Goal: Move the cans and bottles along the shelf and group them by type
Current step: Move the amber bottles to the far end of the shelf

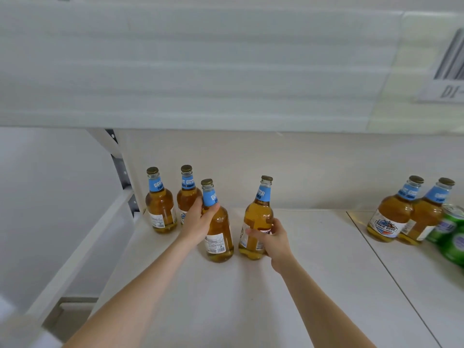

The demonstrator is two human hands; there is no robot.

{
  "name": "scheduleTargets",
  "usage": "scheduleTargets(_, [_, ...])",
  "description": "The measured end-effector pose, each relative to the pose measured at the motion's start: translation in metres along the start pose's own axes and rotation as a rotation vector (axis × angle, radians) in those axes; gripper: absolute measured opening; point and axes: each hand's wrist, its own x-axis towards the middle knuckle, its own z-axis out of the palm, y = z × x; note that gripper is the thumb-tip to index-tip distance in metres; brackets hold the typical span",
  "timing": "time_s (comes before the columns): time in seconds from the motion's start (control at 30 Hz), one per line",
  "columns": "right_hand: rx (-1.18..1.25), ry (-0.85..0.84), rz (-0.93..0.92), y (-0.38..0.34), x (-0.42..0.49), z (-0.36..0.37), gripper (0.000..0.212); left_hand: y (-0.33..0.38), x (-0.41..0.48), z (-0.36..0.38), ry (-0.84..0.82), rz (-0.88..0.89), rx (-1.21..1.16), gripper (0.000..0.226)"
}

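A white shelf [226, 310] runs left to right, with a thin seam [391, 275] crossing it diagonally towards its right end. Behind its back edge stands a plain cream wall [313, 167]. Overhead hangs a white ribbed panel [200, 59], bearing a blurred barcode label [448, 69] at its right. At the shelf's left end, a slotted metal upright [120, 169] rises beside a pale grey wall [45, 197]. The light is soft and even.

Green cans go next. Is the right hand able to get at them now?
Probably not yet: the right hand grips a bottle. Once freed, nothing seems to stand between it and the cans.
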Motion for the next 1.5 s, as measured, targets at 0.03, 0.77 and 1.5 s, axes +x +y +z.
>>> scheduleTargets(0.03, [0.015, 0.003, 0.009, -0.001, -0.005, -0.001, 0.059, -0.002, -0.003, -0.002, -0.003, -0.017, -0.001, 0.047])
scheduleTargets(0.77, [0.097, 0.041, 0.052, 0.016, -0.141, 0.013, 0.059, -0.003, -0.122, -0.062, -0.069, -0.052, -0.204, 0.033])
scheduleTargets(1.5, [0.046, 0.138, -0.036, 0.006, -0.228, -0.102, 0.057, 0.064, -0.211, 0.017, -0.164, 0.029, -0.137, 0.032])
